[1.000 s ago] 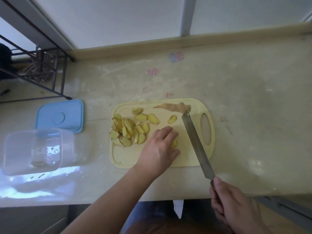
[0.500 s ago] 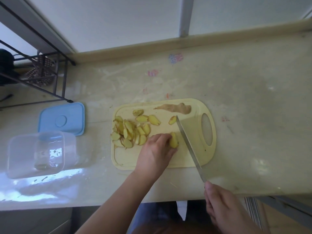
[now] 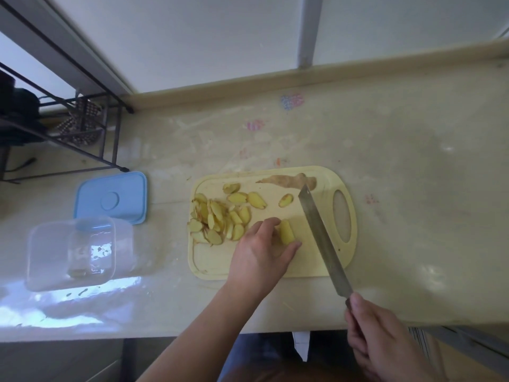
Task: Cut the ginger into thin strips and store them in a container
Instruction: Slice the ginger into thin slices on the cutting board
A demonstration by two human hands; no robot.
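Left hand [image 3: 261, 249] pinches ginger piece [image 3: 286, 232] on board [image 3: 316, 260] — right hand [image 3: 382, 346] grips knife [image 3: 321, 238].

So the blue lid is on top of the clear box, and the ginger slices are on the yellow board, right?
Not quite. In the head view the blue lid is off the clear box; it lies flat on the counter just behind the box, which stands open. The rest is right: the ginger slices are on the yellow board.
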